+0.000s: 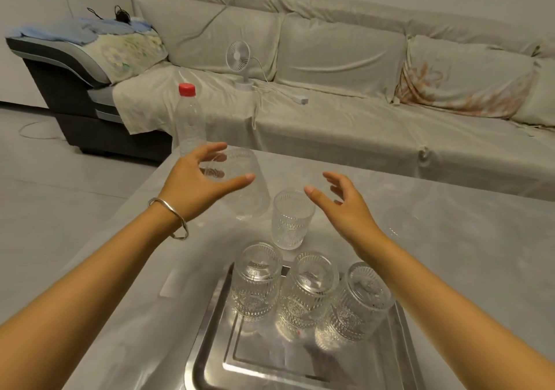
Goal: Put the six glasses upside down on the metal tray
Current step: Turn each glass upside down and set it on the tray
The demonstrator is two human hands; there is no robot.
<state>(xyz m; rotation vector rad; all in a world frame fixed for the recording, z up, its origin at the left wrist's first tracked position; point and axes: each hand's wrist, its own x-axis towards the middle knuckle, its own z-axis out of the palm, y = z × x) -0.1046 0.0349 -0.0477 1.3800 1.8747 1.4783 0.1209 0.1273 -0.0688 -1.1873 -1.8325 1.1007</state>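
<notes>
Three ribbed clear glasses stand upside down in a row at the far end of the metal tray (210,323): left glass (255,281), middle glass (309,290), right glass (357,302). Just beyond the tray an upright glass (292,220) stands on the table. Another glass (244,179), faint and blurred, stands further back on the left. My left hand (201,179) is at its rim with thumb and fingers spread around it, not closed on it. My right hand (342,200) hovers open just right of the upright glass. A faint glass outline (401,221) shows on the right.
A clear plastic bottle (189,119) with a red cap stands at the table's far left corner. Behind the table runs a cloth-covered sofa (360,104) with a small white fan (240,62) on it. The near half of the tray holds nothing.
</notes>
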